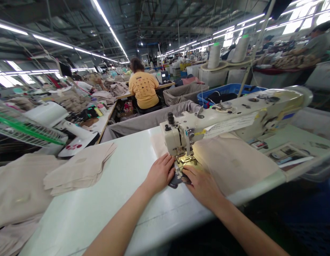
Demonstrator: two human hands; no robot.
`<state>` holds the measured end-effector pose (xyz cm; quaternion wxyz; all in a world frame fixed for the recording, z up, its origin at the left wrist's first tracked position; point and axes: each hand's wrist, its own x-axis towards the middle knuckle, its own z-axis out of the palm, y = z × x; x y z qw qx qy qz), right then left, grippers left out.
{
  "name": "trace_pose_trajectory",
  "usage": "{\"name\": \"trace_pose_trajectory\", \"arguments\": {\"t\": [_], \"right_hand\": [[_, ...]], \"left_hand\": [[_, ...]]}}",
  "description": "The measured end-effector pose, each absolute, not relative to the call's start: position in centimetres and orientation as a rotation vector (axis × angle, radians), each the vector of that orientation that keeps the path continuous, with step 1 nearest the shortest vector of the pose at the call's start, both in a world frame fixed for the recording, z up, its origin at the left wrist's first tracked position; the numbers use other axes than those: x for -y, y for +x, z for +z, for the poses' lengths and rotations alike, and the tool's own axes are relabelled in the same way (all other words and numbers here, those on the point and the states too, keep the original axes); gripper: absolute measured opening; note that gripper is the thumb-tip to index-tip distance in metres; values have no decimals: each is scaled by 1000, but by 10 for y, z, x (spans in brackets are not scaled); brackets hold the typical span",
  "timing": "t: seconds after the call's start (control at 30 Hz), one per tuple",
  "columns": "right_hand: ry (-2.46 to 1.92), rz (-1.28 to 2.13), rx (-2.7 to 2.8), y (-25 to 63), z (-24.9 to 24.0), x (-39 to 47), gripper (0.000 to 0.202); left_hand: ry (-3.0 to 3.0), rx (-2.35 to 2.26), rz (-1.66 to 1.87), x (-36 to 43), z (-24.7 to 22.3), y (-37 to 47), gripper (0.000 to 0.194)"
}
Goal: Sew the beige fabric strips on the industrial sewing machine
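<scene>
My left hand [160,173] lies on the worktable just left of the sewing machine's needle area, its fingers extended beside the presser foot [186,159] and its thumb at a small dark patterned piece [177,177]. My right hand [203,185] is bent at the front right of the needle plate, with thumb and fingers closing on that piece's right edge. The piece is partly covered by both hands, so its kind is unclear. Pale beige fabric [157,144] shows behind the left fingers. A larger beige panel [235,165] lies right of the needle, beneath the sewing machine [218,115] arm.
Stacked beige panels [81,167] and a heap of beige cloth [22,192] lie at the left. A white lamp-like device [71,129] stands behind them. A grey cloth-lined bin [143,119] and blue basket [231,89] are beyond the table. A co-worker [143,87] sits ahead.
</scene>
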<state>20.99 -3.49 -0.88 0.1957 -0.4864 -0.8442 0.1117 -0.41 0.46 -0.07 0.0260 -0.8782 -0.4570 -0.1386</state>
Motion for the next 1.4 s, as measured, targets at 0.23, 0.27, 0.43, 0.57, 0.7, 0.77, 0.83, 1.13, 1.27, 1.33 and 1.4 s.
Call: {"name": "trace_pose_trajectory", "arguments": {"t": [0.23, 0.27, 0.43, 0.57, 0.7, 0.77, 0.83, 1.13, 1.27, 1.33, 1.4], "right_hand": [[-1320, 381, 2324, 210, -6, 34, 31], [-1310, 388, 2321, 211, -5, 34, 31], [-1270, 451, 2249, 215, -7, 35, 28], [-1152, 502, 2207, 221, -10, 40, 27], [-1165, 484, 2306, 224, -9, 44, 28], [-1211, 474, 2356, 224, -6, 43, 29], [-1244, 466, 2391, 224, -4, 41, 28], [-1254, 420, 2427, 221, -5, 36, 27], [-1267, 411, 2431, 221, -5, 37, 27], [-1264, 428, 2442, 222, -5, 37, 28], [-1262, 447, 2455, 221, -3, 36, 29]], "left_hand": [[-2603, 1507, -291, 0, 14, -1, 34], [-2576, 1543, -259, 1, 17, -1, 32], [-2676, 1611, -217, 20, 25, 3, 32], [-2772, 1494, -277, 38, 21, 18, 30], [-2716, 1498, -298, 43, 16, 29, 29], [-2698, 1518, -265, 40, 16, 30, 29], [-2683, 1534, -243, 38, 16, 30, 30], [-2637, 1535, -243, 34, 16, 30, 28], [-2645, 1540, -250, 35, 13, 30, 28], [-2651, 1545, -236, 35, 13, 30, 30], [-2648, 1557, -215, 34, 14, 30, 31]]}}
